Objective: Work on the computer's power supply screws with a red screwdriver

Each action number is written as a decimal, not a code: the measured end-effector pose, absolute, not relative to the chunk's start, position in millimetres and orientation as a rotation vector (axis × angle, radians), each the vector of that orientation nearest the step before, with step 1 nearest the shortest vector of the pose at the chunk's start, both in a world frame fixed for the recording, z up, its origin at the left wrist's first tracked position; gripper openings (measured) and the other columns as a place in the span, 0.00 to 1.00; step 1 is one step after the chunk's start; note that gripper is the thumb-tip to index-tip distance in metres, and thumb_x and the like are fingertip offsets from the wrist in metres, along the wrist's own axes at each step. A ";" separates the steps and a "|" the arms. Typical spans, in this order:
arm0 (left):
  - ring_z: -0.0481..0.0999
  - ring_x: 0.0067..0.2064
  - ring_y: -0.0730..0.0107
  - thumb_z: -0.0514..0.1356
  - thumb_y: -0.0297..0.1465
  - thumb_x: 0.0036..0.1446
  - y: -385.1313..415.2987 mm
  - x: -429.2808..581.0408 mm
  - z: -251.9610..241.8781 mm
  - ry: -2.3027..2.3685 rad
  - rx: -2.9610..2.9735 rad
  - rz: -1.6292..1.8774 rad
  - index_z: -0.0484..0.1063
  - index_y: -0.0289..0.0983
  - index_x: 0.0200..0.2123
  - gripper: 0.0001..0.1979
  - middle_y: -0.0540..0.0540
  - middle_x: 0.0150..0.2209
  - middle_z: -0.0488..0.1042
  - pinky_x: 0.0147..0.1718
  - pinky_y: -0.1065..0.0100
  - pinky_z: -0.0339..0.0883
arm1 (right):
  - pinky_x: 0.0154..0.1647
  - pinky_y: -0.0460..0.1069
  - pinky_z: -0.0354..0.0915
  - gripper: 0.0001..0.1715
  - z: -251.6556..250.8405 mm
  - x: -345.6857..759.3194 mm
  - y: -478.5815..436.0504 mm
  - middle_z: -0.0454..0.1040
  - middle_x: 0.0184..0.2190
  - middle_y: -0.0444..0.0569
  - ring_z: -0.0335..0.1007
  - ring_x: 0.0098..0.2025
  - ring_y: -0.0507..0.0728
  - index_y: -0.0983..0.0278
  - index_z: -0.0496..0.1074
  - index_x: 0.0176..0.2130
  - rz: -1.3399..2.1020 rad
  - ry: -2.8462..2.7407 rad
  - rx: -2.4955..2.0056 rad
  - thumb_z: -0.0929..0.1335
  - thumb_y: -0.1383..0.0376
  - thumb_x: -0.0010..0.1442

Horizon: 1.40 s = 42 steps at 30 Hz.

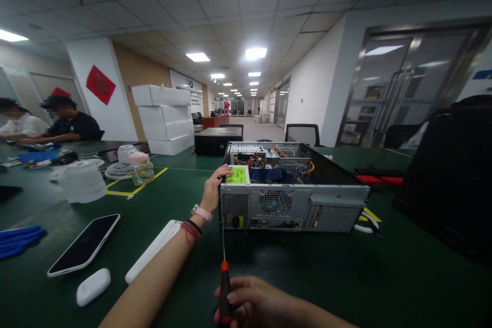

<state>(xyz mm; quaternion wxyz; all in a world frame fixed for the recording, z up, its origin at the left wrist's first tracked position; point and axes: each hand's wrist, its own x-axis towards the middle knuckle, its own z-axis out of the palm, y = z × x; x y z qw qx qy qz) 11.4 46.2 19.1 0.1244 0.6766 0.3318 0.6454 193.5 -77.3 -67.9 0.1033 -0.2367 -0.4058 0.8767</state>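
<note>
A grey desktop computer case (292, 205) lies on its side with its upper side uncovered, showing cables and parts within. Its perforated back panel faces me. My left hand (215, 184) rests on the near left corner, with fingers laid over the edge beside the power supply's green label (237, 175). In front of the case, my right hand (249, 300) is closed around the black and red handle of a screwdriver (225, 287). The long thin shaft points up toward the back panel's lower left corner. Whether the tip touches a screw is too small to tell.
Left on the green table (161, 197) lie a phone (86, 243), a white earbud case (93, 287), a long white object (151, 251) and blue gloves (19, 241). White boxes (165, 120) stand behind. A black bag (449, 179) is at right. Two people sit far left.
</note>
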 end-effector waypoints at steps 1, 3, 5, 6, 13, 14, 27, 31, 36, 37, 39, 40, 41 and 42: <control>0.65 0.58 0.61 0.43 0.33 0.59 46.2 11.6 19.0 0.964 1.970 1.882 0.74 0.35 0.36 0.20 0.42 0.48 0.73 0.59 0.56 0.54 | 0.32 0.45 0.58 0.25 -70.1 192.5 -76.6 0.76 0.33 0.51 0.70 0.26 0.49 0.68 0.67 0.43 2.572 -1.203 -0.712 0.70 0.65 0.43; 0.65 0.58 0.60 0.43 0.33 0.59 45.8 11.8 19.0 0.966 1.971 1.873 0.74 0.35 0.36 0.19 0.42 0.48 0.73 0.59 0.55 0.55 | 0.33 0.45 0.58 0.26 -75.9 189.5 -74.1 0.76 0.31 0.50 0.70 0.27 0.49 0.70 0.69 0.40 2.531 -1.197 -0.728 0.73 0.64 0.40; 0.65 0.58 0.60 0.43 0.33 0.60 45.4 11.5 19.0 0.976 1.969 1.873 0.74 0.36 0.36 0.19 0.42 0.48 0.73 0.58 0.55 0.55 | 0.33 0.45 0.58 0.27 -81.7 186.2 -70.6 0.74 0.27 0.47 0.70 0.27 0.49 0.70 0.71 0.36 2.515 -1.182 -0.750 0.75 0.64 0.34; 0.65 0.58 0.60 0.43 0.33 0.60 45.3 11.1 18.8 0.980 1.974 1.868 0.74 0.36 0.36 0.19 0.42 0.48 0.73 0.58 0.55 0.55 | 0.32 0.44 0.58 0.27 -83.9 185.0 -68.6 0.74 0.26 0.45 0.69 0.27 0.48 0.69 0.71 0.35 2.505 -1.178 -0.758 0.76 0.64 0.32; 0.63 0.59 0.60 0.43 0.34 0.60 46.1 9.7 17.9 0.971 1.995 1.852 0.73 0.36 0.37 0.19 0.42 0.48 0.73 0.59 0.56 0.53 | 0.24 0.41 0.53 0.31 -84.7 186.8 -63.3 0.72 0.24 0.42 0.62 0.20 0.44 0.68 0.73 0.33 2.411 -1.279 -0.971 0.79 0.60 0.27; 0.63 0.59 0.60 0.43 0.34 0.60 46.1 10.0 18.1 0.970 1.990 1.855 0.73 0.36 0.37 0.19 0.42 0.48 0.73 0.59 0.56 0.54 | 0.23 0.41 0.53 0.30 -83.5 187.4 -64.0 0.71 0.24 0.42 0.62 0.20 0.44 0.68 0.73 0.34 2.412 -1.288 -0.964 0.78 0.59 0.29; 0.65 0.58 0.60 0.43 0.34 0.60 44.5 10.6 20.8 0.999 1.992 1.868 0.74 0.34 0.36 0.20 0.42 0.47 0.74 0.58 0.56 0.55 | 0.26 0.43 0.57 0.20 -63.2 193.9 -78.6 0.76 0.28 0.49 0.66 0.21 0.46 0.69 0.72 0.39 2.548 -1.236 -0.776 0.71 0.59 0.48; 0.65 0.58 0.60 0.43 0.34 0.60 43.7 11.3 20.3 1.014 1.974 1.874 0.74 0.35 0.39 0.21 0.42 0.50 0.73 0.58 0.56 0.56 | 0.27 0.43 0.56 0.22 -67.5 192.2 -78.2 0.75 0.24 0.47 0.66 0.20 0.47 0.69 0.70 0.38 2.523 -1.180 -0.802 0.72 0.58 0.45; 0.65 0.58 0.60 0.43 0.34 0.59 42.9 12.1 20.6 1.016 1.965 1.883 0.74 0.35 0.40 0.21 0.42 0.49 0.73 0.58 0.57 0.56 | 0.28 0.45 0.56 0.26 -66.3 191.6 -77.5 0.74 0.24 0.46 0.66 0.20 0.47 0.69 0.70 0.37 2.517 -1.131 -0.826 0.75 0.61 0.37; 0.65 0.58 0.60 0.43 0.33 0.60 43.3 11.7 20.4 1.010 1.968 1.882 0.74 0.35 0.40 0.21 0.42 0.50 0.73 0.58 0.57 0.56 | 0.28 0.45 0.56 0.26 -65.1 191.7 -77.8 0.74 0.24 0.46 0.66 0.21 0.47 0.69 0.70 0.37 2.520 -1.120 -0.834 0.75 0.62 0.36; 0.64 0.59 0.61 0.43 0.33 0.60 44.3 10.6 19.5 1.005 1.979 1.873 0.74 0.35 0.40 0.21 0.42 0.51 0.72 0.58 0.57 0.55 | 0.28 0.45 0.56 0.26 -64.2 192.1 -78.3 0.74 0.26 0.46 0.66 0.22 0.48 0.69 0.69 0.38 2.526 -1.099 -0.836 0.74 0.61 0.38; 0.64 0.59 0.61 0.42 0.34 0.60 44.8 10.1 19.0 1.006 1.986 1.866 0.74 0.35 0.41 0.21 0.42 0.51 0.72 0.59 0.57 0.55 | 0.29 0.45 0.56 0.26 -64.9 192.3 -78.1 0.74 0.28 0.47 0.67 0.23 0.48 0.68 0.69 0.40 2.537 -1.096 -0.822 0.73 0.61 0.39; 0.64 0.59 0.61 0.42 0.34 0.60 45.1 9.7 18.7 1.009 1.992 1.860 0.74 0.35 0.41 0.21 0.42 0.51 0.72 0.59 0.57 0.55 | 0.30 0.46 0.57 0.26 -66.5 192.5 -77.6 0.75 0.29 0.48 0.68 0.24 0.48 0.69 0.69 0.41 2.530 -1.090 -0.792 0.72 0.61 0.40; 0.64 0.59 0.61 0.42 0.34 0.60 45.1 9.6 18.7 1.014 1.993 1.857 0.74 0.34 0.41 0.21 0.42 0.51 0.71 0.59 0.57 0.55 | 0.30 0.46 0.57 0.27 -68.6 192.7 -76.9 0.75 0.32 0.50 0.68 0.24 0.49 0.69 0.68 0.42 2.542 -1.114 -0.744 0.71 0.62 0.40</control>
